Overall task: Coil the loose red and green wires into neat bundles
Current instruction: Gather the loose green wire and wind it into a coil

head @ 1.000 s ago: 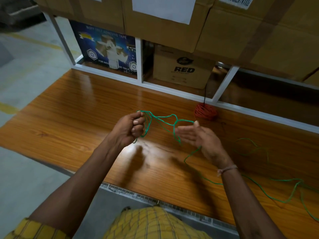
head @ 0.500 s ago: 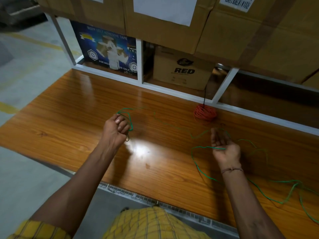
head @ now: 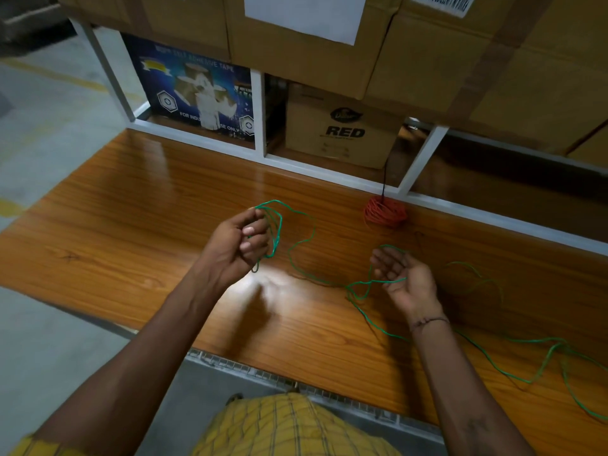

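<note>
Left hand (head: 238, 243) fingers curled round few loops of green wire (head: 301, 246), held above bench (head: 131, 225). Right hand (head: 403, 278) palm up, fingers loosely bent, strand of same wire lying across palm, not pinched. Rest of green wire trails loose over bench toward right edge. Red wire (head: 385, 210) already bundled, at bench's back edge. Behind, shelf compartments: blue tape box (head: 194, 93) in left one, carton marked RED (head: 342, 126) in next. Contents of boxes not visible.
</note>
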